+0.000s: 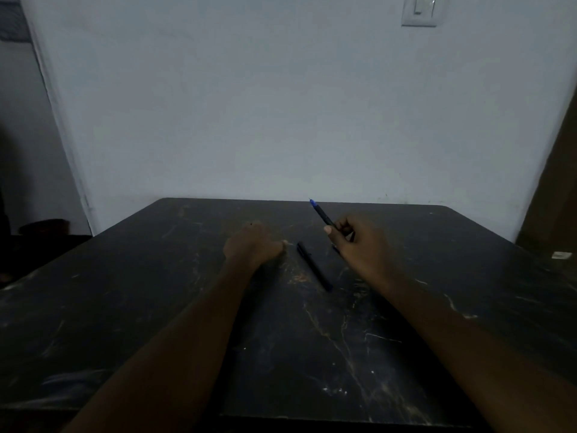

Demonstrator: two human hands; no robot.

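Between the hands: black pen (313, 265) lying flat on the table (125, 307), slanting from far left to near right, with neither hand on it.
Right hand (359, 242): fingers and thumb curled round a blue-tipped pen (321, 214), held above the table, tip pointing far and left.
Left hand (254, 245): knuckles up, fingers curled into a fist, resting on the table just left of the black pen.
Far wall: light switch (420, 9), upper right.
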